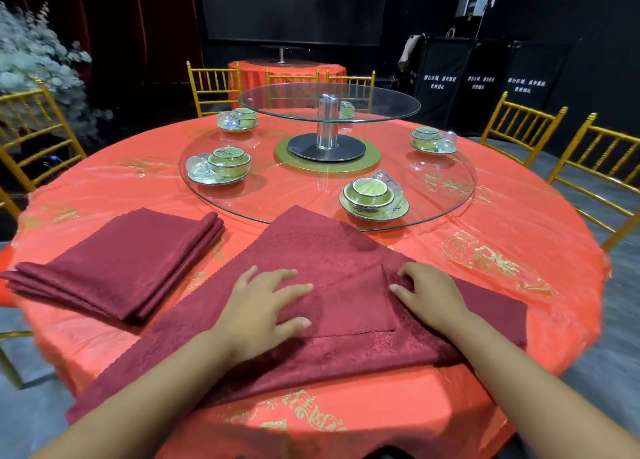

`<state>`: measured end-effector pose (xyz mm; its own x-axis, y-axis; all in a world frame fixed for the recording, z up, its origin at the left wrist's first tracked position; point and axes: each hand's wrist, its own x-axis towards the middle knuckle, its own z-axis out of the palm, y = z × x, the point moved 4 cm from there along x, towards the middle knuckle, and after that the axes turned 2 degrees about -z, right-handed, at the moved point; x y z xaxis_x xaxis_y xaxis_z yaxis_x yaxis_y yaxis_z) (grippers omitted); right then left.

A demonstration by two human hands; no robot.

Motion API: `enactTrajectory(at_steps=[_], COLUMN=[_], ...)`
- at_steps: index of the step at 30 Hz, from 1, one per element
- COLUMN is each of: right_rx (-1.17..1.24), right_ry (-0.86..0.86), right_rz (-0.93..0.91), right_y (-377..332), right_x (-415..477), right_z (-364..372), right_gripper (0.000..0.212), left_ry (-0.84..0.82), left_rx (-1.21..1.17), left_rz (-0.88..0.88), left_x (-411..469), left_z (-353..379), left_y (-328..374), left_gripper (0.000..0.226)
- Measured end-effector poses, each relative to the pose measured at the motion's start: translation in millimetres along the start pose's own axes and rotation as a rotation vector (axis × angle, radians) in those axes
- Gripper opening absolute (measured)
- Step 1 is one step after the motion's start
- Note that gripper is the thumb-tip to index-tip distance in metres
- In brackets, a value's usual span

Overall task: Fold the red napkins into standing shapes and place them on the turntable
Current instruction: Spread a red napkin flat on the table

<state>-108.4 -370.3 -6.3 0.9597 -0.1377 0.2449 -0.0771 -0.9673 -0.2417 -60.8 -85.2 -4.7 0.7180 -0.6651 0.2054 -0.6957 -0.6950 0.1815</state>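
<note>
Left grip (266,306) and right grip (429,296) are pressing flat, fingers apart, on the open red napkin (311,250).

We are working an early fold. A corner flap is lying turned in toward the napkin's middle, and we are pinning it between both grips, the left with fingers spread, the right with fingers a little bent at the flap's far corner, lying on the cloth and not closing round it. The napkin is lying on the surface (485,223) just on our side of the turntable (294,195), its far corner reaching the near glass rim. The stack of folded napkins (117,261) is waiting near-left of the turntable. Next, we are judging, comes creasing this flap firmly and bringing in the opposite corner. No standing shape is on the turntable yet.
</note>
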Motion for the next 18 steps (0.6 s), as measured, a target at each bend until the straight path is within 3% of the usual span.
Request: enactTrajectory(at_steps=[3,7,11,13,15,18], right_rx=[0.033,0.076,0.073,0.072,0.072,0.054], right_ry=[0.0,-0.008,-0.033,-0.036,-0.036,-0.043], right_rz=[0.022,0.043,0.05,0.053,0.06,0.119], right_y=[0.0,1.6,3.5,3.4,2.5,2.0], right_x=[0.5,-0.7,0.4,2.0,4.8,9.3], right_z=[5.0,8.0,6.7,4.2,1.3,-2.3], right_gripper=[0.021,0.015,0.014,0.014,0.012,0.011], left_ry=[0.035,-0.087,0.053,0.058,0.109,0.151], left_rx=[0.088,0.198,0.315,0.205,0.073,0.048], left_rz=[0.238,0.169,0.253,0.113,-0.139,-0.426], left_x=[5.1,21.2,29.9,39.7,59.1,83.3], left_z=[5.8,14.9,10.0,1.1,-11.6,-28.1], left_y=[27.0,32.5,32.6,21.3,1.3,-35.7], left_gripper=[0.057,0.041,0.015,0.012,0.017,0.017])
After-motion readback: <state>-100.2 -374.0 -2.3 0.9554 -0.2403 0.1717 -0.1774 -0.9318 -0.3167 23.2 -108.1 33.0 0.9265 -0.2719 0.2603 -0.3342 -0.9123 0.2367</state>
